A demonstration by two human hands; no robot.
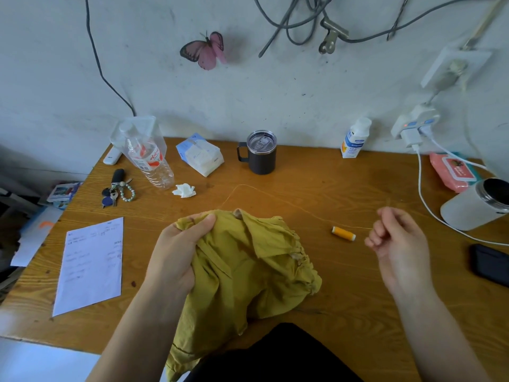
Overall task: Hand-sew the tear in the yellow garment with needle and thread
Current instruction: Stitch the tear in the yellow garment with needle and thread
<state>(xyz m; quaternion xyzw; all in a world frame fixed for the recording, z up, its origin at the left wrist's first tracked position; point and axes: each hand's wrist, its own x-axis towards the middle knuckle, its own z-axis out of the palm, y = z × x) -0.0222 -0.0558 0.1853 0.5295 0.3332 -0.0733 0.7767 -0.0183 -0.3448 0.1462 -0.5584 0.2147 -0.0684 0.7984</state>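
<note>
Yellow and crumpled, the garment is lying bunched on the near middle of the wooden table, with its lower part hanging over the near edge toward the person's lap. The left hand is gripping the garment's upper left part, fingers curled into the folds and thumb pressing across the top. The right hand is hovering above the table well to the right of the garment, its fingers curled in and pinching the end of the thread. The thread is running up from the garment's top edge, looping toward the wall, then slanting right across the wood to the right hand's fingertips. An orange spool is lying on its side between the garment and the right hand, just below the thread's line.

Along the wall side a dark lidded mug is standing, with a tissue pack to its left and a clear bottle leaning further left. A white carton is standing to the mug's right. A crumpled tissue is lying near the bottle's base, and keys are lying left of it. A printed paper is lying flat beside the left forearm. At the right edge a pink wipes pack, a white jar lying on its side, a white cable and a dark phone are sitting. A pink butterfly is sticking to the wall.
</note>
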